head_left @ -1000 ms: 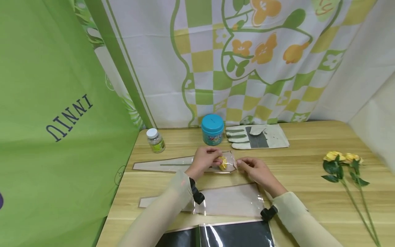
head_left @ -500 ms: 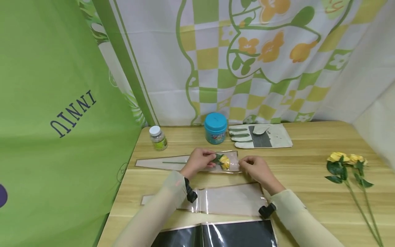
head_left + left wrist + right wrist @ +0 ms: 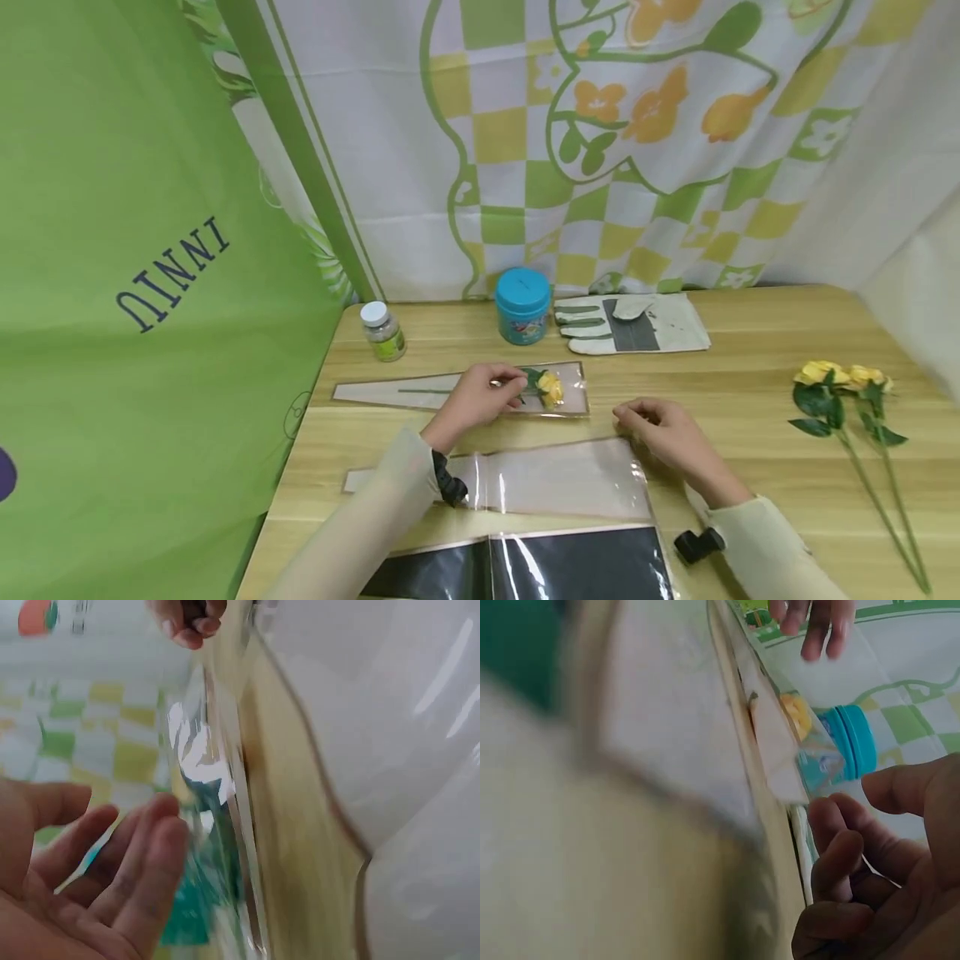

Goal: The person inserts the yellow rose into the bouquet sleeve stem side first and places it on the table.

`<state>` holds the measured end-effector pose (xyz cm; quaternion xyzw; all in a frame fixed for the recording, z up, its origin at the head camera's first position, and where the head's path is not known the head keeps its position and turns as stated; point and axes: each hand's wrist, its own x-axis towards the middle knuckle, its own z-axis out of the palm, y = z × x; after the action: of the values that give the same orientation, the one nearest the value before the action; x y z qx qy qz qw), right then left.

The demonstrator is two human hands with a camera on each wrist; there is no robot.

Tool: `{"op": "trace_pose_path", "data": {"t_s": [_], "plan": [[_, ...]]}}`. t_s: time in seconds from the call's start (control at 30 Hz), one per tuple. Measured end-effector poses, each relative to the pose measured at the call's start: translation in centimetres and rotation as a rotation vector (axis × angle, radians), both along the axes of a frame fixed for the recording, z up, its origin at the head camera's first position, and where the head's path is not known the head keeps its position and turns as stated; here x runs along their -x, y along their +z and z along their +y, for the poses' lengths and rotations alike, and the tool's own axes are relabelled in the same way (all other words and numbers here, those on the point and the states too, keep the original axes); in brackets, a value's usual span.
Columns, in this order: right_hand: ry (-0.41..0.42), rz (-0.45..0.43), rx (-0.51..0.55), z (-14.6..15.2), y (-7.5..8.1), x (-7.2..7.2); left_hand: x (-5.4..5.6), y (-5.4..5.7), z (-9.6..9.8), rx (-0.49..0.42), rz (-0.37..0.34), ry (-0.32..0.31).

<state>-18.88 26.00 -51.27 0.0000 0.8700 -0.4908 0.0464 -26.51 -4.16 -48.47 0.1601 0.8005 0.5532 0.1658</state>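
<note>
In the head view, a yellow rose (image 3: 551, 389) with green leaves lies inside a clear tapered flower sleeve (image 3: 375, 392), its stem running left. My left hand (image 3: 480, 395) hovers over the sleeve beside the leaves; the left wrist view shows its fingers (image 3: 161, 847) loosely bent and apart from the thumb, holding nothing. My right hand (image 3: 669, 432) is to the right of the sleeve's wide end, apart from it. Its fingers (image 3: 840, 855) are loosely curled around nothing in the right wrist view, with a gap to the thumb.
A second clear sleeve (image 3: 562, 479) lies nearer, with a black sleeve (image 3: 585, 562) at the front. Two yellow roses (image 3: 843, 379) lie at right. Along the back are a white-capped jar (image 3: 384, 333), a blue tub (image 3: 522, 307) and a work glove (image 3: 633, 323).
My right hand has let go of the sleeve's wide end and moved right and toward me. My left hand has shifted slightly left, uncovering the rose and leaves, and the sleeve lies flatter.
</note>
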Motion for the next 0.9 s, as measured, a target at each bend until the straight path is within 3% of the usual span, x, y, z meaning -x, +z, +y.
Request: {"op": "trace_pose_path", "data": {"t_s": [0.1,0.2,0.3,0.4,0.47,0.53,0.67,0.8,0.9], "plan": [[0.008,0.049,-0.018,1.7,0.0,-2.5,-2.1,0.4,0.5,0.1,0.126,-0.152],[0.028,0.102,-0.047,2.9,0.0,-4.8,-4.4,0.2,1.0,0.181,0.229,-0.254],[0.045,0.139,-0.082,3.6,0.0,-6.5,-6.9,0.0,1.1,0.358,0.452,-0.331],[0.034,0.171,-0.133,4.3,0.4,-7.9,-9.1,-0.4,0.9,0.545,0.746,-0.373],[0.003,0.191,-0.181,4.8,0.8,-8.6,-10.1,-0.6,0.8,0.605,0.896,-0.38],[-0.035,0.215,-0.227,5.3,1.2,-9.2,-10.7,-0.8,0.8,0.614,0.979,-0.376],[-0.044,0.297,-0.282,5.9,1.4,-10.4,-11.0,-1.4,1.6,0.612,1.02,-0.396],[0.015,0.411,-0.292,5.1,0.7,-11.4,-11.1,-2.1,2.6,0.649,0.955,-0.465],[0.026,0.448,-0.327,4.3,0.0,-12.0,-11.4,-2.4,3.3,0.673,0.903,-0.511]]}}
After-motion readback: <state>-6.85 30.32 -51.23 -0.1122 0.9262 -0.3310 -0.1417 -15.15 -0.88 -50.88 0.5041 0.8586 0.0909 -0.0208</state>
